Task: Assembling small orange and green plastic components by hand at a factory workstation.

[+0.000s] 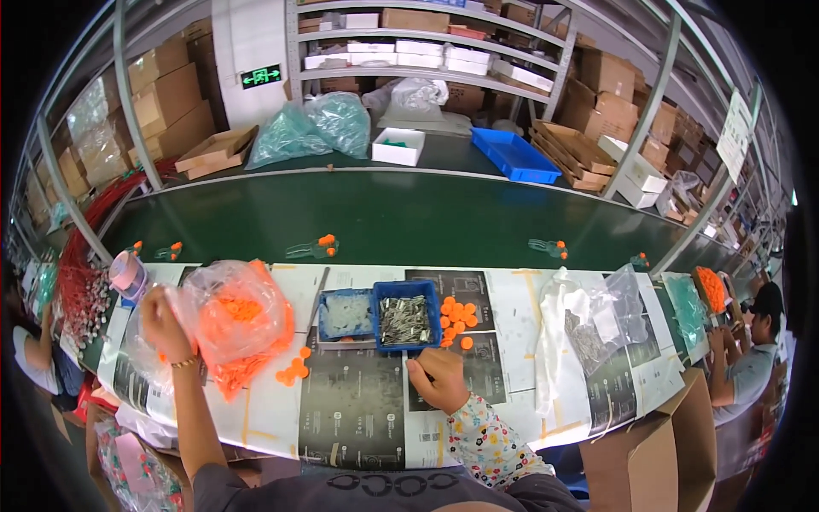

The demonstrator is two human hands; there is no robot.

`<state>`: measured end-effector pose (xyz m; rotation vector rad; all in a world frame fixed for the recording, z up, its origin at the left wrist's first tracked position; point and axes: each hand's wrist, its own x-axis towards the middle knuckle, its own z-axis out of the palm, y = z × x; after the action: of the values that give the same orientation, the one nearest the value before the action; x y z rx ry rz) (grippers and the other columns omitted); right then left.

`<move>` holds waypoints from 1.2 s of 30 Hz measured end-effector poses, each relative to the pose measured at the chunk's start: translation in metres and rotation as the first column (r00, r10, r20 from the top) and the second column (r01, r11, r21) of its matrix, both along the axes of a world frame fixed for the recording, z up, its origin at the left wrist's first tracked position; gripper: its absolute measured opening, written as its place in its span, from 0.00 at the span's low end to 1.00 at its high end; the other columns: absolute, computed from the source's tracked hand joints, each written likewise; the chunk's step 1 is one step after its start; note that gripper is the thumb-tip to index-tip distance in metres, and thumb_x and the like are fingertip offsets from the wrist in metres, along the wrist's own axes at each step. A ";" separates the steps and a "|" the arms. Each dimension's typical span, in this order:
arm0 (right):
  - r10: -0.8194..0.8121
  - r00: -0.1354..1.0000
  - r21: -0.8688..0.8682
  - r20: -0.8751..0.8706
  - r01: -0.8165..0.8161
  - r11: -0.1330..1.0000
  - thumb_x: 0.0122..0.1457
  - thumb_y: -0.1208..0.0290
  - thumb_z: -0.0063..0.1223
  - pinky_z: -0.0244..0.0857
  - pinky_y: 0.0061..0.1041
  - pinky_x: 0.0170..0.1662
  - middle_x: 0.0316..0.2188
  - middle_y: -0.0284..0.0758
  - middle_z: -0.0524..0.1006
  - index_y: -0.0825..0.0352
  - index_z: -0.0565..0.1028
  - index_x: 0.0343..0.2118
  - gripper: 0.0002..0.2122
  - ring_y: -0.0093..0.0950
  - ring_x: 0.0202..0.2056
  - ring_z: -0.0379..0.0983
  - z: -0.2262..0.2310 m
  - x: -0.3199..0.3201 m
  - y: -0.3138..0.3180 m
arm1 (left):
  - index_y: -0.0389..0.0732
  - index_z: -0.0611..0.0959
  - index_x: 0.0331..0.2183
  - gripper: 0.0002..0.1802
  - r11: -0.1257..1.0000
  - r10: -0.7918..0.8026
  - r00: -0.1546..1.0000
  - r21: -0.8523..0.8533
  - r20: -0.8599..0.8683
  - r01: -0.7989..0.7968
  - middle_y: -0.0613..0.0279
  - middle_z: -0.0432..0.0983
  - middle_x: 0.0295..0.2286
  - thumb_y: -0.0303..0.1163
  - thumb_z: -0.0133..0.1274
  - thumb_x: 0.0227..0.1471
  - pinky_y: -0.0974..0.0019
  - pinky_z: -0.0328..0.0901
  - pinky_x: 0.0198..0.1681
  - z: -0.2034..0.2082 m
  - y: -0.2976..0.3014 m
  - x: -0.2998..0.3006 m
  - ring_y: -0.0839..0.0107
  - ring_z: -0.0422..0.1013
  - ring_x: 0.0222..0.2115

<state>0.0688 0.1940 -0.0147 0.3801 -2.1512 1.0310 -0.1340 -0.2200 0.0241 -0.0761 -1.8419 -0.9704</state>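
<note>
At the left of the table my left hand (165, 326) has its fingers bent against the edge of a clear plastic bag (205, 286), seemingly gripping it. Small orange plastic parts (239, 309) fill that bag. My right hand (439, 380), its sleeve flowered, is closed just below a blue bin (433, 328) of small metal pins (403, 320); whatever its fingers hold is hidden. Round orange caps (458, 316) lie in a group right of the bin. More orange caps (294, 371) sit between the bag and the dark printed sheet.
A second blue tray (345, 312) adjoins the bin. Clear bags (597, 328) and a white cloth (553, 341) lie to the right. Green-and-orange pieces (316, 247) rest on the green conveyor (367, 205). An open carton (653, 448) stands lower right; a co-worker (751, 358) sits beyond.
</note>
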 end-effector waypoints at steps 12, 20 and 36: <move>-0.012 0.963 -0.148 0.271 0.054 0.988 0.55 0.72 0.54 0.60 0.22 0.26 0.20 0.36 0.71 0.71 0.74 0.25 0.07 0.25 0.22 0.67 0.030 -0.017 -0.002 | 0.36 0.81 0.32 0.08 0.841 0.135 0.806 -0.497 0.576 0.213 0.46 0.77 0.30 0.25 0.48 0.49 0.59 0.67 0.34 -0.112 -0.142 -0.043 0.53 0.74 0.31; -0.468 0.851 0.450 0.238 0.330 0.830 0.54 0.65 0.52 0.67 0.36 0.33 0.26 0.43 0.76 0.68 0.76 0.29 0.10 0.40 0.29 0.74 0.049 -0.091 0.140 | 0.35 0.81 0.36 0.11 0.964 0.064 0.886 -0.257 0.459 0.063 0.51 0.79 0.30 0.28 0.49 0.53 0.65 0.67 0.37 -0.111 -0.129 -0.022 0.61 0.75 0.31; -0.868 0.384 0.864 0.317 0.261 0.431 0.54 0.77 0.45 0.68 0.39 0.47 0.49 0.44 0.67 0.66 0.66 0.47 0.15 0.45 0.47 0.70 -0.076 -0.186 0.389 | 0.39 0.83 0.30 0.12 0.971 0.223 0.844 -0.192 0.487 -0.145 0.50 0.78 0.27 0.36 0.52 0.48 0.58 0.68 0.35 -0.087 -0.091 0.016 0.55 0.74 0.30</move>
<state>-0.1167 0.5830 -0.0903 -0.7296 -2.9947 -0.2809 -0.1179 -0.3109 -0.0631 0.2923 -2.3547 -0.7577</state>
